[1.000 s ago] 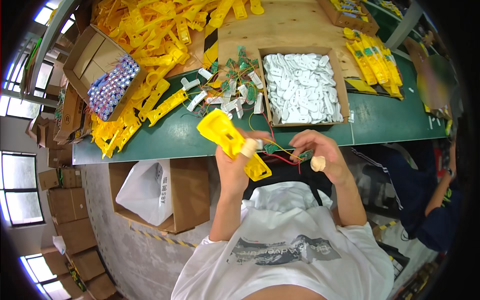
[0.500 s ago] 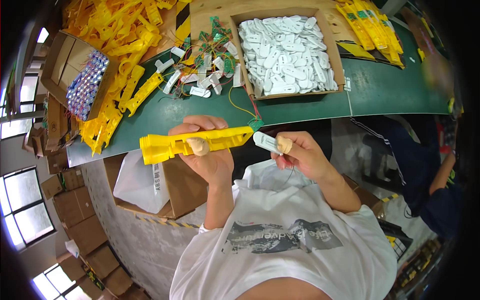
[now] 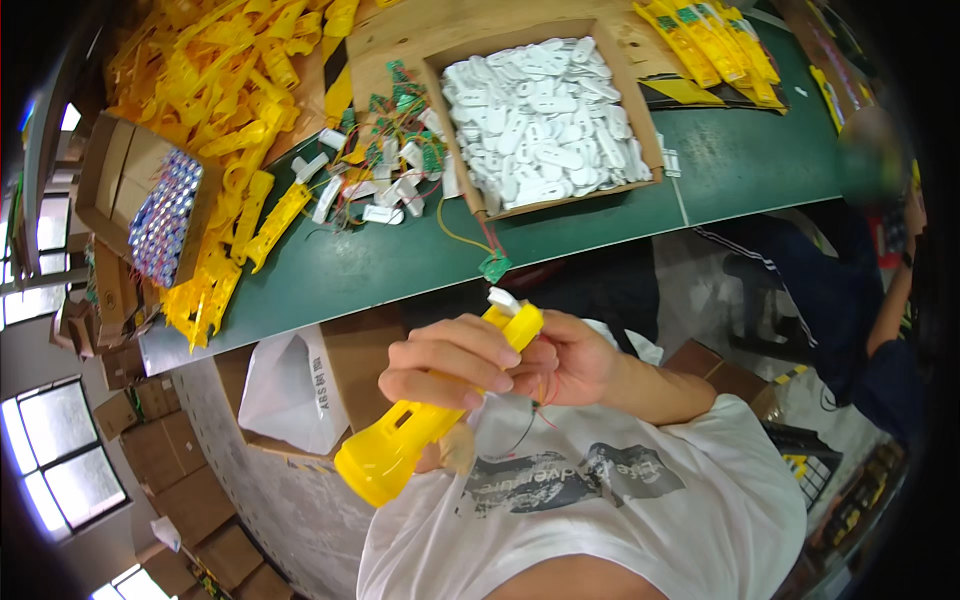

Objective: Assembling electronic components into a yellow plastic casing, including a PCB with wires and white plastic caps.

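Note:
My left hand [image 3: 450,362] is wrapped round a yellow plastic flashlight housing [image 3: 385,460], now tilted with its wide round end toward me. My right hand [image 3: 575,365] is closed at the housing's narrow end, fingers against the left fingertips. A white oval plastic piece [image 3: 503,299] pokes out beside that end; its lower part is hidden by the housing and fingers. Thin red and black wires [image 3: 535,408] dangle below the right fingers. Just beyond, a small green circuit board [image 3: 494,268] hangs at the table edge on red and yellow wires.
On the green table [image 3: 370,270] stands a cardboard box [image 3: 655,165] of white oval pieces. Left of it lie wired circuit boards [image 3: 405,95], a heap of yellow housings [image 3: 225,60] and a carton of battery cells [image 3: 170,215]. Another person's dark-clothed leg [image 3: 790,270] is at the right.
The housing has swung from level to tilted, its wide end toward me. My right hand has brought the white piece from apart to the housing's narrow end. The view has shifted slightly.

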`<act>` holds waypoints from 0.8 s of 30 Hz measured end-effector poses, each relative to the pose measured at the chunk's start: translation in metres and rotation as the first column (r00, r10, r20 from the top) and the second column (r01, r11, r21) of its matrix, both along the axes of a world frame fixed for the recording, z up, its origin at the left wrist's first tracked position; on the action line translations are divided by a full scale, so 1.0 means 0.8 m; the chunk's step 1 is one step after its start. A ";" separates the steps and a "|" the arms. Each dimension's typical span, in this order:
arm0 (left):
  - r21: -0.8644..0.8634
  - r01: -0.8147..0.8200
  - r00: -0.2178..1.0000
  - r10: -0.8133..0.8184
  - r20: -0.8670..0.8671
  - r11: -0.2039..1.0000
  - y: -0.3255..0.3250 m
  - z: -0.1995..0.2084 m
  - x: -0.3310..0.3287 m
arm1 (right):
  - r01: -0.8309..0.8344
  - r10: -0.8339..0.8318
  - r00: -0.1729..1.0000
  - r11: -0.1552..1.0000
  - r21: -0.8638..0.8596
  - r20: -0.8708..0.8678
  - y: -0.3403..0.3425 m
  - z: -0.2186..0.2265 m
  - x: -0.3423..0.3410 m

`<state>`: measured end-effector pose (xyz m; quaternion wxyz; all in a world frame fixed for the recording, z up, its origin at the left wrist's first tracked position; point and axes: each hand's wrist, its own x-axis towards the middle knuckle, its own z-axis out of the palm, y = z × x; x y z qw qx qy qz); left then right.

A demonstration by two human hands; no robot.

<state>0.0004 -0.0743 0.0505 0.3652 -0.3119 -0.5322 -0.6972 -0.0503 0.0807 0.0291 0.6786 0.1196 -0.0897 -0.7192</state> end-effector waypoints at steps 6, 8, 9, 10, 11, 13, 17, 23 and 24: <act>-0.020 -0.099 0.980 0.101 0.170 0.995 0.023 0.008 -0.017 | 0.358 -0.136 0.807 0.886 0.294 -0.574 -0.010 0.004 -0.011; 0.179 -0.354 0.911 0.295 0.288 0.918 0.038 -0.008 -0.020 | 0.416 -0.181 0.728 0.883 0.216 -0.661 -0.006 -0.010 -0.014; 0.213 -0.424 0.875 0.338 0.347 0.880 0.038 -0.013 -0.016 | 0.426 -0.189 0.709 0.883 0.199 -0.679 -0.008 -0.010 -0.013; 0.218 -0.420 0.884 0.342 0.320 0.881 0.041 -0.015 -0.006 | 0.357 -0.171 0.815 0.900 0.249 -0.553 -0.010 -0.012 -0.009; 0.221 -0.482 0.839 0.373 0.397 0.848 0.043 -0.015 0.001 | 0.271 -0.138 0.896 0.923 0.273 -0.422 -0.014 -0.013 -0.008; 0.248 -0.563 0.777 0.402 0.484 0.789 0.032 -0.028 0.005 | 0.121 -0.068 0.949 0.981 0.154 -0.309 -0.009 -0.042 -0.015; 0.363 -0.547 0.780 0.303 0.547 0.754 0.036 -0.025 0.005 | 0.177 -0.018 0.763 0.967 0.183 -0.646 0.022 -0.043 -0.027; 0.417 -0.439 0.829 0.181 0.529 0.796 0.031 0.011 -0.001 | 0.482 0.215 -0.140 0.868 0.123 -0.967 0.003 0.000 -0.059; 0.415 -0.435 0.834 0.183 0.521 0.799 0.032 0.014 0.000 | 0.515 0.276 -0.412 0.857 0.028 -0.868 0.002 0.010 -0.063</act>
